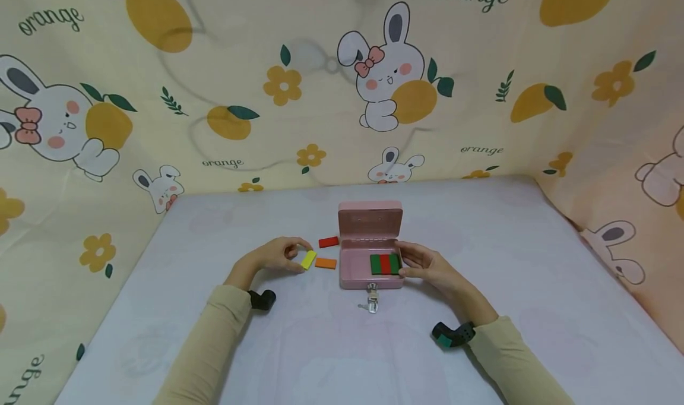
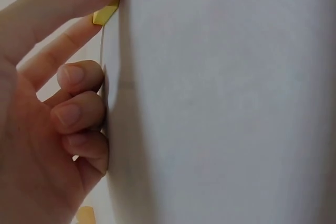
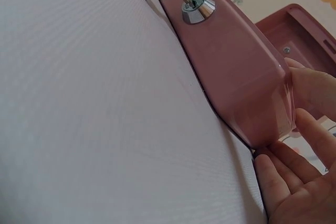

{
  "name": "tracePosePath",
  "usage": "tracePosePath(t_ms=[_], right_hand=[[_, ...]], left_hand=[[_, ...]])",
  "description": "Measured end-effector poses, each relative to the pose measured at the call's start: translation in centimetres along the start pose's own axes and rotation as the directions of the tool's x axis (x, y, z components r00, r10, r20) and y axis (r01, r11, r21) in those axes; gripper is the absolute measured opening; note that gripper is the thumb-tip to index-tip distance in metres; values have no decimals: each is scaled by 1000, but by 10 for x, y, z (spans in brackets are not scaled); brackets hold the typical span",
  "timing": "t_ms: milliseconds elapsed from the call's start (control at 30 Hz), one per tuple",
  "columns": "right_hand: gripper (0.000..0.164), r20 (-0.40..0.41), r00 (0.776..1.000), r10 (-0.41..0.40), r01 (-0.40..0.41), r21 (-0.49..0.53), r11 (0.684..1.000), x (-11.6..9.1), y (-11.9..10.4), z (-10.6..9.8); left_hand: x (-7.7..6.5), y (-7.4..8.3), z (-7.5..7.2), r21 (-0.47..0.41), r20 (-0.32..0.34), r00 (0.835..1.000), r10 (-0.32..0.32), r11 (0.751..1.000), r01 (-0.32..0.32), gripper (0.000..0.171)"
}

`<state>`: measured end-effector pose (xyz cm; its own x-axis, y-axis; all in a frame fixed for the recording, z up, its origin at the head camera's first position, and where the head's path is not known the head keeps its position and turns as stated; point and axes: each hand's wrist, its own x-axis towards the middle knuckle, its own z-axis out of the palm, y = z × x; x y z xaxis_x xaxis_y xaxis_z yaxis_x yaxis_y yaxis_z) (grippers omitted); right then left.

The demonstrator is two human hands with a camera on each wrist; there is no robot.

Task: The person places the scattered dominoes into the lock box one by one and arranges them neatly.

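Note:
In the head view my left hand (image 1: 279,254) pinches a small yellow block (image 1: 308,259) between thumb and index finger; the other fingers are curled, as the left wrist view shows. An orange block (image 1: 326,263) and a red block (image 1: 328,241) lie just right of it on the table. The pink cash box (image 1: 355,277) stands with its lid raised. Green and red blocks (image 1: 385,264) lie side by side at the right of its inside. My right hand (image 1: 430,266) holds the box by its right side, thumb at the rim and fingers against the wall.
A key ring with keys (image 1: 372,303) hangs from the lock at the box's front, resting on the white table (image 1: 320,357). Behind stands a cloth backdrop (image 1: 299,13) printed with rabbits and oranges. Black bands (image 1: 454,335) sit on both wrists.

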<state>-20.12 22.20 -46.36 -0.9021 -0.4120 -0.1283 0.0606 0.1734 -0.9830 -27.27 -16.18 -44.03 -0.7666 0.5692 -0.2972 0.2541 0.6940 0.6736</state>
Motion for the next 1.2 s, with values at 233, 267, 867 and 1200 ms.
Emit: tracePosePath(t_ms=[233, 267, 867, 1200], right_hand=[[71, 2, 1000, -18, 18, -12, 1000, 0, 0, -1], [71, 2, 1000, -17, 17, -6, 1000, 0, 0, -1], [69, 7, 1000, -7, 7, -8, 1000, 1, 1, 0], [69, 7, 1000, -13, 13, -20, 1000, 1, 0, 0]], left_hand=[[1, -3, 2, 16, -33, 999, -15, 1000, 15, 46], [1, -3, 3, 11, -42, 999, -21, 1000, 21, 46], [-9, 3, 14, -55, -154, 987, -38, 998, 30, 49], [-12, 13, 19, -25, -250, 968, -8, 1000, 2, 47]])
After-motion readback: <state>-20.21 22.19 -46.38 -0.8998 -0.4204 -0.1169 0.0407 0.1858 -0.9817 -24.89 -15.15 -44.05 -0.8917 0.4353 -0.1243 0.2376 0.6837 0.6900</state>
